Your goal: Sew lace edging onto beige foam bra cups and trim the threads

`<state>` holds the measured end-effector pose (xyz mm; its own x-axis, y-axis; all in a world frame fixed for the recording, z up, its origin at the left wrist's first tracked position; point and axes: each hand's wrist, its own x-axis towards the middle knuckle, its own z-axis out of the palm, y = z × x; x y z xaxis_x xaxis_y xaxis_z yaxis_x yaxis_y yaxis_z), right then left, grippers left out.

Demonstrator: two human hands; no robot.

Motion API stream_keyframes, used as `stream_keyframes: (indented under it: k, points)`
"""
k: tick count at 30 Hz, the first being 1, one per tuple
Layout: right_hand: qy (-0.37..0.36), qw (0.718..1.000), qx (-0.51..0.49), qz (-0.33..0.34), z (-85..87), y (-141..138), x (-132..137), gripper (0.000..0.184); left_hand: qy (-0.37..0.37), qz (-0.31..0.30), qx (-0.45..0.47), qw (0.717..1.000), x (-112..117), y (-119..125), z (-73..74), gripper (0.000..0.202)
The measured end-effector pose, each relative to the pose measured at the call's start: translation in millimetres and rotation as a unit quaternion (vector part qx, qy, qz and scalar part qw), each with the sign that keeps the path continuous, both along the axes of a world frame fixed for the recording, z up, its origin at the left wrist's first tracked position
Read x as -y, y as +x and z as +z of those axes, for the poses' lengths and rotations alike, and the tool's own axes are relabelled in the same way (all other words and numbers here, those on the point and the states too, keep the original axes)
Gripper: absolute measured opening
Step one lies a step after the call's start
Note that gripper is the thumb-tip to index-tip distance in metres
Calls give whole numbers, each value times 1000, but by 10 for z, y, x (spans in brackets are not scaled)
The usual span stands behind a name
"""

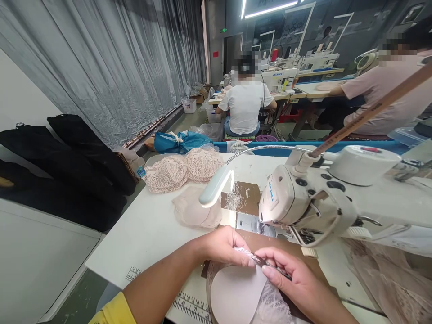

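A lace bra cup piece with a smooth beige foam cup (232, 294) lies at the table's front edge, its lace (275, 306) spreading to the right. My left hand (224, 247) pinches the top edge of this piece, where a strip of pale lace shows between thumb and fingers. Close beside it, my right hand (292, 274) is closed around slim dark thread snips (279, 271), whose tip points at the pinched edge. The exact shape of the snips is partly covered by my fingers. Behind both hands stands a white sewing machine (286, 198).
Stacked lace cups (168, 173) and a sheer cup piece (195, 209) lie at the table's left back. A lit lamp (214, 186) hangs over the machine bed. Sheer fabric (388, 274) lies at right. Two people sit at machines beyond a blue-edged table.
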<state>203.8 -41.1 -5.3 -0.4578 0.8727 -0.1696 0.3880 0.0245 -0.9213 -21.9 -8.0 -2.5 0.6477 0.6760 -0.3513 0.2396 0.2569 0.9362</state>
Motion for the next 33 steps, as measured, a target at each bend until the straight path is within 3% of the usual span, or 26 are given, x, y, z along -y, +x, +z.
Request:
stream_keyframes:
  k: [5, 10, 17, 19, 23, 27, 33]
  points:
    - [-1, 998, 9, 58, 48, -30, -24, 36, -10, -1, -10, 1000, 20, 44, 35, 43]
    - [-14, 999, -8, 48, 40, -69, -11, 35, -20, -12, -5, 1000, 30, 35, 34, 44]
    - [-57, 993, -82, -65, -102, -126, -5, 43, 27, 1, 13, 1000, 45, 91, 13, 41]
    - [-74, 994, -78, -36, -87, -142, -16, 46, 44, -30, 2, 999, 18, 61, 29, 36]
    - [-52, 998, 26, 21, 4, -106, -37, 23, 88, -110, -63, 988, -66, -124, 101, 41]
    - [0, 999, 41, 25, 26, -69, -29, 18, 137, -56, -82, 986, -62, -218, 157, 40]
    - [-23, 999, -10, 34, 0, -105, -8, 36, 248, 0, -113, 962, 96, -188, 394, 42]
